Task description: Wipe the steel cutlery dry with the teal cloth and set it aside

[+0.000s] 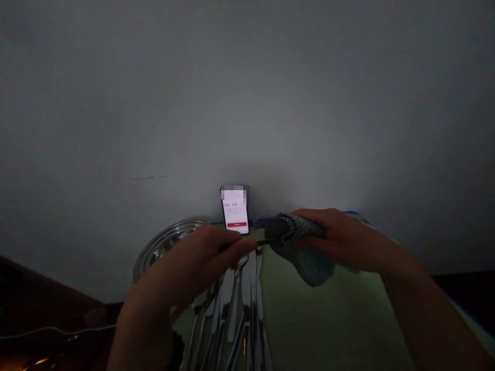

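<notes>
My left hand pinches one end of a thin metal piece of cutlery between thumb and fingers. My right hand is closed on a grey-green checked cloth, which is wrapped around the other end of that piece. The cloth hides that end, so its kind does not show. Below the hands, several knives and other pieces of cutlery lie side by side, their lengths pointing towards me.
A phone with a lit timer screen leans against the grey wall. Behind my left forearm stands a round shiny metal dish. The pale green table surface spreads to the right. A white cable runs at lower left.
</notes>
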{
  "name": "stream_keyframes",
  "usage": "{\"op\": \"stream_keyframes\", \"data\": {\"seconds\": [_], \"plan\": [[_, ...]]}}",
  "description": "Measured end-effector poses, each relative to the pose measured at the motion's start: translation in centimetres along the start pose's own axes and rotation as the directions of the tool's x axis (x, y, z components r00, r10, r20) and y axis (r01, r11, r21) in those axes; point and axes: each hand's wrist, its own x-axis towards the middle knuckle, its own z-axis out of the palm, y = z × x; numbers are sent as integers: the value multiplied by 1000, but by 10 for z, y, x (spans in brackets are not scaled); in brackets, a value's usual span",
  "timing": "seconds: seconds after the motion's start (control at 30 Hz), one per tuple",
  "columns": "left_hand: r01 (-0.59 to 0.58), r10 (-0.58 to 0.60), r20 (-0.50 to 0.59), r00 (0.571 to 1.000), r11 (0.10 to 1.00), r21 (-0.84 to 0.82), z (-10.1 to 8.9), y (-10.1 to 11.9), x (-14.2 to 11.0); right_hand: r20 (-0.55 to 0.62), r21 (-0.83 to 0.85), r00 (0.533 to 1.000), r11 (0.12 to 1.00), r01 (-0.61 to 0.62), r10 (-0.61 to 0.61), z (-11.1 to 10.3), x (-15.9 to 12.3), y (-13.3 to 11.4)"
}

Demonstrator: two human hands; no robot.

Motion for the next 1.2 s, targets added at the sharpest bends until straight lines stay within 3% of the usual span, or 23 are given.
{"op": "stream_keyframes", "data": {"seconds": [0.07, 0.2, 0.27, 0.43, 0.63, 0.9, 1.1, 1.2], "plan": [[-5, 5, -11, 1000, 1000, 1, -1, -6, 0, 2, 46, 1000, 999, 9, -9, -4, -3, 3], [-22, 22, 2, 1000, 1000, 15, -2, -12, -2, 192, 157, 981, 988, -14, -16, -13, -12, 7], [-39, 39, 19, 999, 999, 7, -3, -10, -2, 216, 181, 976, 983, -13, -26, -17, -15, 7], [-45, 45, 5, 999, 999, 17, -4, 2, -1, 146, 140, 987, 986, -88, 67, -15, -11, 2], [3, -3, -8, 1000, 999, 33, -3, 5, 0, -3, -156, 997, 985, -71, 72, 2, 1, -2], [-29, 29, -82, 996, 1000, 1, -8, -4, -6, -157, -78, 983, 991, -107, 94, 9, 6, -10], [-49, 48, -10, 999, 993, -105, -2, 4, -1, 124, 150, 990, 985, -90, 71, 1, -1, -6], [-30, 29, -11, 1000, 991, -131, 1, 9, 1, 168, 212, 981, 969, -130, 95, -2, -6, -8]]}}
